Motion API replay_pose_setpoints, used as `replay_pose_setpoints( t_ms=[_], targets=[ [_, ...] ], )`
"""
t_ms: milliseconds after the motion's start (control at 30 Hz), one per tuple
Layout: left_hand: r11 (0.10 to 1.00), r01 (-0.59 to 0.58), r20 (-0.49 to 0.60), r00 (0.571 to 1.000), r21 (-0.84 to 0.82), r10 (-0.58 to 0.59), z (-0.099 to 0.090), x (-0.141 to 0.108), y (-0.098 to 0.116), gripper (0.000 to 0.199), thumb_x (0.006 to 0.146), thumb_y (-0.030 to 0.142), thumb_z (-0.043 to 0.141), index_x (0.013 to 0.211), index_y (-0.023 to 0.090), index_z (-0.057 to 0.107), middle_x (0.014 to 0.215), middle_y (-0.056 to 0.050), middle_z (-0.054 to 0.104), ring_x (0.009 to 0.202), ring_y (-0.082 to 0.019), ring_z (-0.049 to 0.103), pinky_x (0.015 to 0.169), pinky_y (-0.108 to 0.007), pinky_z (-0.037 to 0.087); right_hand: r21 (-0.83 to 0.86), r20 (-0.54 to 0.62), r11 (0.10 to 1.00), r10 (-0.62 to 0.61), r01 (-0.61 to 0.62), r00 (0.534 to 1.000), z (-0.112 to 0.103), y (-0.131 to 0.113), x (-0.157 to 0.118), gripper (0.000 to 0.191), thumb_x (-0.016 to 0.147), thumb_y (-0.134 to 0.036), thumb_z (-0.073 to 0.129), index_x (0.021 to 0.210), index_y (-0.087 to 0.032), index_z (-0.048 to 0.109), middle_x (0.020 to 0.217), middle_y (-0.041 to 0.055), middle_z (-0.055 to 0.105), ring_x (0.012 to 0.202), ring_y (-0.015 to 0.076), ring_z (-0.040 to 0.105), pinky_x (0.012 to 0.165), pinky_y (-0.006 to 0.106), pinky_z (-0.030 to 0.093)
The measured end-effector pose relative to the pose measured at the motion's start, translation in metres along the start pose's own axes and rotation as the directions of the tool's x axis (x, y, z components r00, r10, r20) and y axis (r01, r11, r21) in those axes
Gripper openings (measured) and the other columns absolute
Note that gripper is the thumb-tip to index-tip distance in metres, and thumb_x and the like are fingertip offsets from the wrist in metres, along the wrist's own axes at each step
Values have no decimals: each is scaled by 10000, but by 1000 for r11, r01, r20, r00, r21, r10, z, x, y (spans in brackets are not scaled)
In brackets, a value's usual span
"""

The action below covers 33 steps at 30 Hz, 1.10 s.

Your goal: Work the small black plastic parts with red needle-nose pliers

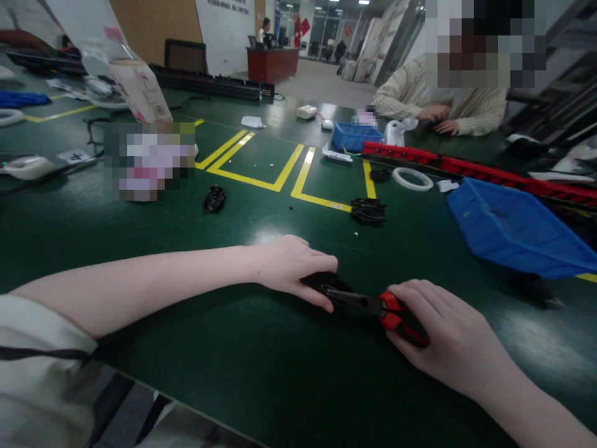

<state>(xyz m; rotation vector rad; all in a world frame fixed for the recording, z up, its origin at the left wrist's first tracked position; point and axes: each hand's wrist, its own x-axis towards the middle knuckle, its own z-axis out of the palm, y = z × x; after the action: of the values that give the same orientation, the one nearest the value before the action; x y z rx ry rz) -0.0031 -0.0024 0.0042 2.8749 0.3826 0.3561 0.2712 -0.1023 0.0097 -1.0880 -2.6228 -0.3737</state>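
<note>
In my left hand [296, 264] is a small black part [321, 281], pressed to the green table between thumb and fingers; my hand hides some of it. My right hand [445, 333] is wrapped round the handles of long-nosed pliers [394, 314], red and black. Their metal jaws point left and reach the black part beside my left thumb. Whether the jaws grip the part or only touch it, I cannot tell. Beyond my hands lie a dark clustered piece [215, 198] and a bundle of thin black pieces [368, 211].
A tilted blue bin [517, 230] is at the right, near a white tape roll [413, 179] and a long red strip [485, 171]. Farther back are a blue basket [357, 138], yellow floor-style tape lines [247, 178], a bottle [140, 90] and another person's hands [438, 118].
</note>
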Motion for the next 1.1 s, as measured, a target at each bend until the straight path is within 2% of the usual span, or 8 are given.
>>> replay_pose_setpoints(
  t_ms=[133, 267, 533, 833, 967, 1100],
  targets=[
    [1000, -9, -25, 1000, -19, 9, 1, 0, -1, 544, 861, 619, 595, 1191, 191, 533, 928, -17, 709, 639, -156, 620, 586, -261, 390, 1, -15, 1000, -13, 13, 1000, 1, 2, 2, 269, 810, -244, 510, 1052, -132, 549, 928, 151, 653, 771, 263, 669, 630, 374, 578],
    [999, -30, -21, 999, -36, 29, 3, 0, -4, 522, 877, 597, 590, 1209, 199, 536, 1050, -41, 710, 688, -153, 648, 605, -258, 409, -7, -30, 1000, -24, 23, 999, 0, 1, 5, 261, 822, -247, 486, 1055, -145, 548, 910, 145, 659, 751, 262, 682, 609, 371, 587],
    [999, -12, -29, 1000, -50, 11, 5, 1, -6, 469, 869, 575, 618, 1138, 193, 570, 940, -20, 720, 632, -135, 624, 585, -254, 391, 123, 26, 989, 79, -81, 997, 1, 3, -2, 279, 793, -301, 556, 1055, -207, 576, 939, 113, 674, 743, 259, 689, 557, 348, 579],
    [998, -16, -95, 995, 56, 21, 3, 0, -1, 474, 869, 576, 616, 1113, 171, 580, 967, -21, 715, 647, -143, 610, 618, -269, 397, 357, 175, 897, 212, -262, 962, -1, -5, 1, 279, 773, -214, 587, 1049, -243, 556, 871, 42, 661, 695, 195, 660, 561, 287, 542],
    [999, 3, -63, 998, 50, 0, 1, 0, 1, 452, 885, 569, 595, 1110, 177, 588, 941, -25, 710, 641, -142, 604, 612, -263, 385, 389, 223, 863, 252, -323, 942, -2, -9, 1, 267, 776, -193, 569, 1037, -244, 555, 865, 29, 653, 696, 186, 645, 574, 288, 530],
    [999, 19, -5, 1000, 32, -19, -2, 1, 1, 444, 876, 594, 590, 1052, 188, 609, 813, -14, 688, 615, -152, 583, 587, -259, 361, 370, 232, 873, 244, -318, 942, -2, -9, 0, 287, 772, -199, 569, 1057, -236, 555, 916, 37, 649, 742, 187, 643, 612, 295, 536]
  ],
)
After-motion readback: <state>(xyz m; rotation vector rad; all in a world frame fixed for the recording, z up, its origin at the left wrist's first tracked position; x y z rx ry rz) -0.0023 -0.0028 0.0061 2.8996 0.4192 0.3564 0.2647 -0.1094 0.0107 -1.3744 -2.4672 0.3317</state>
